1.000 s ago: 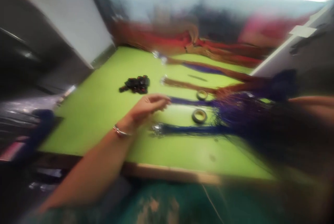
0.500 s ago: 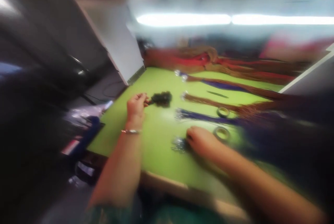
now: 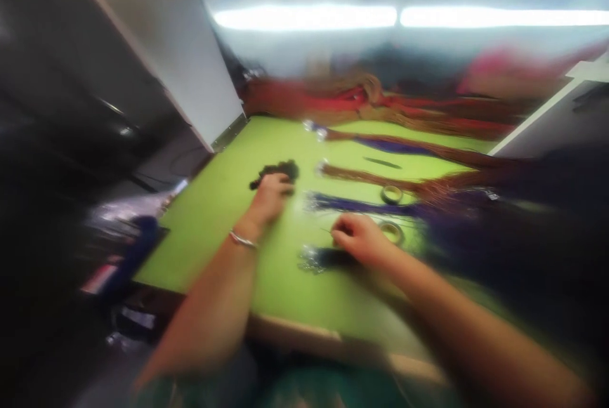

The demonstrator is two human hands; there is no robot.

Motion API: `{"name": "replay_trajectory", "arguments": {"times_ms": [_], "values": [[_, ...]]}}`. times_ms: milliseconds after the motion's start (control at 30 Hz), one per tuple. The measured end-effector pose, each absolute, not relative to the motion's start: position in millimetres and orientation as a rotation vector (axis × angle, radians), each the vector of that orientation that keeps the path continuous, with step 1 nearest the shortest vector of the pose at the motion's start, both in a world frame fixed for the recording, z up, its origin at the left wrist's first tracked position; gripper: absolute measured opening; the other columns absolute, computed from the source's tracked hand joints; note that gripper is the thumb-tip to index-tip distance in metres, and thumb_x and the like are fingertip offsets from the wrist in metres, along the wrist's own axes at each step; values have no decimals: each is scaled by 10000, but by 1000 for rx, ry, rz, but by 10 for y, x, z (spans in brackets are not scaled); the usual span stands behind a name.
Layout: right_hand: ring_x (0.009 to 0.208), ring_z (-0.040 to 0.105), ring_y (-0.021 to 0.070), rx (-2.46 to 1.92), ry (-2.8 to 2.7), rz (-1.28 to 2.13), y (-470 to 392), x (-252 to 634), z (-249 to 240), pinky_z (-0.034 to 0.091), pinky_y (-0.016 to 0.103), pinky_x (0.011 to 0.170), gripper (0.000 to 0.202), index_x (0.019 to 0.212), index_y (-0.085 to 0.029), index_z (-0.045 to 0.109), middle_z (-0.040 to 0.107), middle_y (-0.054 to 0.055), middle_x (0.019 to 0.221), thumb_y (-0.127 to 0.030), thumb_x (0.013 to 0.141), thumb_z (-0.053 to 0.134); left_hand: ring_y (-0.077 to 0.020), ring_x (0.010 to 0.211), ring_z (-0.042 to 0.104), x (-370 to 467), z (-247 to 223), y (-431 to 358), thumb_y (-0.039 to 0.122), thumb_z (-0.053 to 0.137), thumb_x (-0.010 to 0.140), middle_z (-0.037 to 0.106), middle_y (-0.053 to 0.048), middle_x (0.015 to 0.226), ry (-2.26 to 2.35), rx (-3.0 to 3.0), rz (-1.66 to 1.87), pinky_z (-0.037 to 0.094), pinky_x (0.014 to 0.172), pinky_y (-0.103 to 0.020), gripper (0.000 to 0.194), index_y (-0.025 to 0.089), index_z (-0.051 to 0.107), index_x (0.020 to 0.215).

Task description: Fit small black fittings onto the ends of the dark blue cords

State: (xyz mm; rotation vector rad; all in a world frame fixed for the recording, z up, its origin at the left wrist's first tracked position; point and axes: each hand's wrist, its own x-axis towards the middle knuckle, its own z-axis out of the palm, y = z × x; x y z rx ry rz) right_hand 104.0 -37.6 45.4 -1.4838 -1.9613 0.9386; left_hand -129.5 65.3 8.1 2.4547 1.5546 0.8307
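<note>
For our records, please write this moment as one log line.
left hand: at black parts | right hand: by front blue wire bundle

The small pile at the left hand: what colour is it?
The pile looks black; it shows best in the head view.

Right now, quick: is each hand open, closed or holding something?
Left hand: fingers at the black parts; whether gripping cannot be told.
Right hand: fingers curled by the dark blue wires; whether it holds anything cannot be told.

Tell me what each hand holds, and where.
Left hand: at the black pieces, grip unclear. Right hand: seemingly pinching a thin strand near its tip.
</note>
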Motion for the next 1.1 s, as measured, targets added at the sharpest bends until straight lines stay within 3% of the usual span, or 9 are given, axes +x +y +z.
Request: {"name": "replay_trajectory", "arguments": {"times_ms": [100, 200, 267, 367, 600, 767, 867, 1000, 1100], "values": [[591, 528, 98, -1463, -1941, 989, -356, 1082, 470, 391, 203, 580, 121, 666, -162, 602, 624, -9, 636, -119, 706, 496, -190, 997, 583, -1452, 200, 623, 59, 471, 694, 654, -55, 1074, 1498, 2289, 871, 441, 931, -310, 317, 193, 738, 801], [577, 527, 97, -1445, -1907, 1070, -343, 1095, 528, 397, 203, 569, 110, 676, -157, 607, 621, -9, 627, -141, 710, 503, -171, 897, 619, -1488, 314, 563, 136, 469, 745, 686, -57, 985, 1767, 2018, 1074, 467, 852, -279, 289, 177, 720, 881], [575, 524, 95, -1409, -1907, 1085, -348, 1075, 580, 395, 202, 564, 106, 683, -154, 615, 625, -7, 634, -158, 714, 514, -179, 776, 625, -1434, 346, 516, 274, 536, 758, 696, -54, 847, 1917, 1910, 979, 482, 758, -283, 241, 176, 709, 893], [584, 518, 92, -1343, -1950, 1030, -368, 1010, 624, 387, 202, 574, 109, 676, -156, 631, 633, -5, 643, -159, 709, 527, -198, 660, 599, -1291, 328, 449, 431, 635, 683, 663, -52, 724, 1983, 1957, 648, 469, 649, -300, 315, 183, 701, 866], [554, 487, 90, -1391, -1882, 937, -332, 977, 496, 365, 200, 554, 141, 617, -151, 612, 599, -8, 584, -163, 698, 498, -263, 836, 596, -1106, 215, 362, 312, 578, 751, 618, -133, 926, 1942, 2256, 523, 466, 749, -354, 313, 166, 677, 1010], [591, 493, 106, -1476, -1730, 982, -260, 1089, 428, 381, 209, 587, 140, 598, -149, 594, 583, -3, 598, -205, 679, 495, -284, 918, 576, -1119, 194, 384, 241, 588, 730, 615, -144, 988, 1810, 2278, 618, 453, 840, -401, 343, 149, 674, 1049], [588, 477, 107, -1492, -1686, 994, -242, 1131, 442, 379, 214, 593, 151, 589, -151, 586, 561, -7, 586, -231, 674, 491, -239, 827, 601, -1099, 258, 373, 272, 625, 714, 619, -115, 992, 1678, 1984, 822, 476, 807, -404, 412, 162, 653, 1110], [593, 452, 108, -1481, -1681, 991, -226, 1167, 474, 364, 213, 585, 176, 564, -153, 567, 518, -12, 567, -257, 675, 479, -164, 747, 613, -964, 380, 246, 276, 725, 650, 641, -85, 982, 1139, 1407, 940, 495, 741, -329, 603, 158, 572, 1221], [583, 431, 103, -1467, -1690, 981, -213, 1188, 484, 352, 212, 574, 191, 556, -151, 557, 494, -16, 558, -265, 681, 468, -152, 770, 607, -818, 403, 134, 211, 752, 630, 673, -95, 938, 888, 1202, 845, 476, 734, -280, 483, 128, 652, 1095]]}}
